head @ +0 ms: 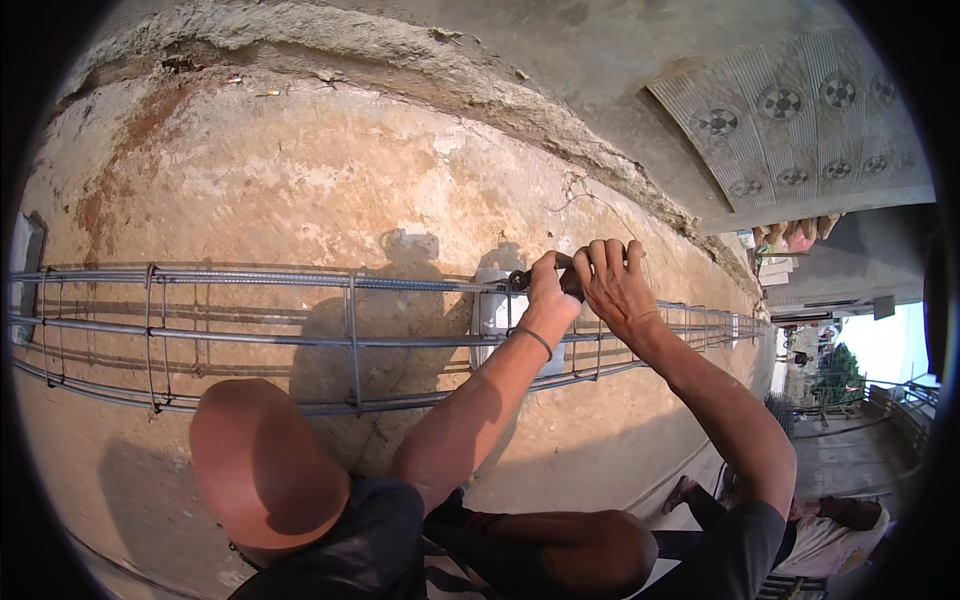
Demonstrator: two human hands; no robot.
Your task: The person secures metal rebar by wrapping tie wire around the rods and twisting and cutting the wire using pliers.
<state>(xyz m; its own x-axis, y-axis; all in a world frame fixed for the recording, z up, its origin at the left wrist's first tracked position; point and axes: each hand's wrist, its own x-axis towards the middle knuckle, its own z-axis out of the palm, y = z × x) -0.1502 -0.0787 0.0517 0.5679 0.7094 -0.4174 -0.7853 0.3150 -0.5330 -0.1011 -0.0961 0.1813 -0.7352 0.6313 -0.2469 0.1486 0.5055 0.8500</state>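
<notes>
A long rebar cage [247,278] of lengthwise bars and square stirrups runs across the view before me. Both of my hands meet at its far-side top bars. My left hand [553,291], with a thin dark band round its wrist, is closed on a dark metal tool [519,280], which looks like pincers. The tool's head points left at the bars, near a stirrup. Curled over the tool's dark handles from the right is my right hand [611,279]. Fingers hide most of the handles. What the jaws hold is too small to tell.
A pale block [493,311] lies beneath the cage, and another support [30,247] stands at far left. A rough concrete ledge [450,64] borders the ground beyond. Patterned panels [787,112] lean at upper right. Another person [832,532] sits low at lower right.
</notes>
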